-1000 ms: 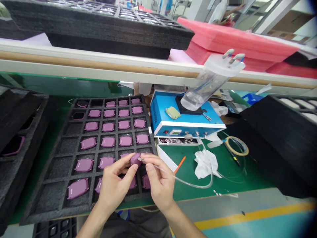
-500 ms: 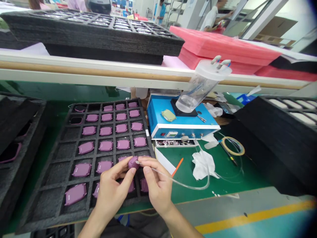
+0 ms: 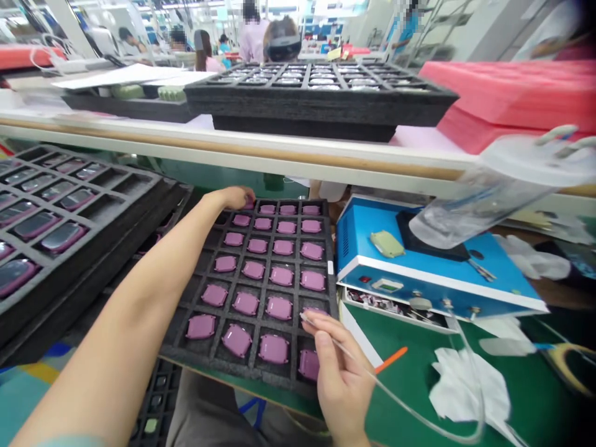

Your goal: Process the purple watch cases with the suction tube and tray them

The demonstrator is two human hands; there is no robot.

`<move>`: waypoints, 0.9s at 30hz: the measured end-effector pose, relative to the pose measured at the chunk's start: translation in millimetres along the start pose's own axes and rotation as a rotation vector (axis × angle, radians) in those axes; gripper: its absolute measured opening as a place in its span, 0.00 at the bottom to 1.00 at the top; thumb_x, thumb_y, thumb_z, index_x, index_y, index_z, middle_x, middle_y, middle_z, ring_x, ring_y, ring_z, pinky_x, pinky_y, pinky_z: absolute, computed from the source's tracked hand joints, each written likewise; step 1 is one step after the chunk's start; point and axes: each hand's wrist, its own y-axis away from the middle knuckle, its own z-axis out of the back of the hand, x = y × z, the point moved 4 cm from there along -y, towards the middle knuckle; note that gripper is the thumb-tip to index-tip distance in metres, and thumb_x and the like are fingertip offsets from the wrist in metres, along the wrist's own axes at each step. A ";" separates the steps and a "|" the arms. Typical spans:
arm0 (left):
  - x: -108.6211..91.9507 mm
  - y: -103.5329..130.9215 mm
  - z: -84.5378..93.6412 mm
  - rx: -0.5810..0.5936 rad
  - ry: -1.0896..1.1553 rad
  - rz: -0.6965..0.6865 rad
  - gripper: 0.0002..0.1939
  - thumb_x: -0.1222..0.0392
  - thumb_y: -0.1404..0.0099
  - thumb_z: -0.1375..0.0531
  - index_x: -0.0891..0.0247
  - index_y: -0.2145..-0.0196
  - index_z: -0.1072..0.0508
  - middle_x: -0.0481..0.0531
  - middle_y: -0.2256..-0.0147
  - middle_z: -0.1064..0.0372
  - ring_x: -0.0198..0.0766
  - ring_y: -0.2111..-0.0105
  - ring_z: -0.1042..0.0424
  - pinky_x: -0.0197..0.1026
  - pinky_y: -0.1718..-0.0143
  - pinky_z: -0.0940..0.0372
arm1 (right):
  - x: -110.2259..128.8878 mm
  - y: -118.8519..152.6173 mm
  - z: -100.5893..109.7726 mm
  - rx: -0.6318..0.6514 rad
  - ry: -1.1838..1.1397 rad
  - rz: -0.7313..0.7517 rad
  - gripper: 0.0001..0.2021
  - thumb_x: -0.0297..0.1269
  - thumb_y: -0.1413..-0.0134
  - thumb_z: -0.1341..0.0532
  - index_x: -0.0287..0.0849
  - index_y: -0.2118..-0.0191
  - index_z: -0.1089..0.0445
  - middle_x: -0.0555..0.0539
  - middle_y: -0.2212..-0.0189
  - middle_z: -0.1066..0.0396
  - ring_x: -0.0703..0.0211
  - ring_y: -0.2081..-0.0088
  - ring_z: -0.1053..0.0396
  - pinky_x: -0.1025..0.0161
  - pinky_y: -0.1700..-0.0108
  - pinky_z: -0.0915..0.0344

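One purple watch case has just gone from between the two hands to the far left part of the black foam tray, under the fingers of the left hand. Those fingers bend over it, but whether they pinch it firmly or have let go cannot be told. The right hand is near the tray's front right, thumb and fingers closed on the clear tube, so case and tube tip are now well apart, and each hand seems free to work alone.

Rows of purple cases sit around in their slots. The left forearm crosses the tray's left side, close to the raised tray stack; the shelf edge runs just beyond the left hand, leaving little room that way. Right of the tray stands the blue box. Bare green table lies between the right hand and the white tissue.
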 end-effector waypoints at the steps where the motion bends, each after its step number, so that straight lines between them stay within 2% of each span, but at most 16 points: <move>1: 1.0 -6.2 -6.4 0.023 0.000 -0.015 0.17 0.58 0.28 0.36 0.61 0.43 0.21 0.55 0.49 0.18 0.46 0.52 0.19 0.47 0.46 0.27 | 1.0 -0.8 -0.4 0.002 0.005 0.008 0.08 0.37 0.31 0.36 0.47 0.56 0.17 0.44 0.56 0.15 0.56 0.55 0.16 0.62 0.53 0.17; 3: 5.3 -6.5 -19.3 0.025 -0.012 -0.028 0.18 0.53 0.25 0.36 0.63 0.43 0.22 0.58 0.45 0.21 0.47 0.48 0.20 0.54 0.43 0.28 | 2.2 -1.8 -0.6 0.005 0.008 0.014 0.08 0.37 0.31 0.36 0.47 0.56 0.17 0.44 0.57 0.15 0.56 0.56 0.16 0.62 0.54 0.17; 4: 9.9 -1.6 -24.6 0.009 -0.025 -0.023 0.18 0.53 0.24 0.37 0.63 0.42 0.22 0.59 0.42 0.22 0.48 0.45 0.22 0.56 0.40 0.29 | 2.4 -1.8 -0.5 0.005 0.008 0.011 0.08 0.37 0.31 0.36 0.47 0.57 0.17 0.44 0.57 0.15 0.56 0.56 0.16 0.62 0.54 0.17; 7: 32.2 25.2 -34.6 -0.052 -0.085 0.050 0.20 0.61 0.28 0.39 0.61 0.41 0.20 0.59 0.40 0.22 0.51 0.39 0.25 0.50 0.35 0.34 | 1.9 -0.7 0.8 0.010 0.001 -0.014 0.08 0.37 0.31 0.36 0.47 0.57 0.17 0.43 0.56 0.15 0.54 0.55 0.16 0.60 0.53 0.17; 10: 54.7 54.4 -40.4 -0.063 -0.144 0.143 0.23 0.64 0.34 0.39 0.59 0.43 0.17 0.59 0.44 0.19 0.56 0.42 0.23 0.49 0.37 0.33 | 1.1 0.2 0.9 0.019 -0.018 -0.041 0.07 0.37 0.32 0.35 0.47 0.57 0.17 0.44 0.56 0.15 0.54 0.54 0.17 0.61 0.54 0.17; 12: 62.2 66.7 -43.9 -0.047 -0.158 0.173 0.25 0.63 0.35 0.38 0.57 0.42 0.17 0.59 0.44 0.19 0.57 0.42 0.22 0.50 0.38 0.32 | 0.8 0.0 -0.1 0.024 -0.019 -0.050 0.07 0.38 0.32 0.35 0.47 0.57 0.17 0.44 0.57 0.15 0.54 0.54 0.17 0.61 0.55 0.16; 15: 63.0 72.0 -47.7 -0.006 -0.146 0.183 0.25 0.64 0.34 0.37 0.57 0.40 0.19 0.60 0.43 0.20 0.57 0.41 0.23 0.50 0.39 0.31 | 1.2 -1.1 -2.1 0.020 -0.018 -0.049 0.08 0.39 0.32 0.35 0.46 0.58 0.17 0.43 0.57 0.15 0.53 0.54 0.16 0.59 0.55 0.16; 19: 57.0 71.2 -43.4 0.012 -0.098 0.184 0.20 0.60 0.28 0.35 0.62 0.40 0.21 0.62 0.44 0.20 0.53 0.44 0.21 0.57 0.40 0.29 | 3.4 -2.2 -3.9 0.015 -0.042 -0.042 0.08 0.40 0.33 0.34 0.45 0.59 0.17 0.42 0.58 0.15 0.51 0.56 0.15 0.58 0.57 0.15; 21: 51.6 77.1 -36.3 -0.036 -0.067 0.186 0.18 0.61 0.26 0.37 0.66 0.41 0.22 0.65 0.45 0.20 0.54 0.43 0.21 0.58 0.40 0.30 | 4.6 -2.4 -4.3 0.014 -0.034 -0.038 0.08 0.40 0.33 0.34 0.45 0.59 0.17 0.42 0.59 0.15 0.51 0.57 0.15 0.59 0.58 0.15; 23: 39.8 92.7 -29.9 -0.116 -0.032 0.195 0.18 0.65 0.26 0.41 0.71 0.42 0.22 0.71 0.46 0.20 0.59 0.43 0.22 0.58 0.40 0.30 | 5.0 -2.0 -4.4 0.006 -0.027 -0.039 0.08 0.39 0.33 0.35 0.45 0.59 0.17 0.43 0.59 0.15 0.52 0.57 0.15 0.59 0.59 0.15; 25: 15.7 119.5 -30.3 -0.193 0.005 0.181 0.20 0.66 0.24 0.45 0.72 0.40 0.24 0.72 0.46 0.21 0.60 0.43 0.21 0.57 0.40 0.30 | 4.2 -1.2 -4.0 -0.011 -0.030 -0.042 0.08 0.39 0.33 0.35 0.44 0.58 0.17 0.43 0.59 0.15 0.52 0.58 0.15 0.59 0.59 0.15; 27: -22.9 155.3 -41.4 -0.247 0.103 0.108 0.20 0.62 0.22 0.47 0.65 0.38 0.25 0.62 0.44 0.20 0.52 0.45 0.20 0.51 0.40 0.29 | 3.3 -0.1 -3.0 -0.037 -0.031 -0.031 0.08 0.37 0.32 0.35 0.44 0.57 0.18 0.43 0.58 0.16 0.52 0.57 0.15 0.57 0.58 0.15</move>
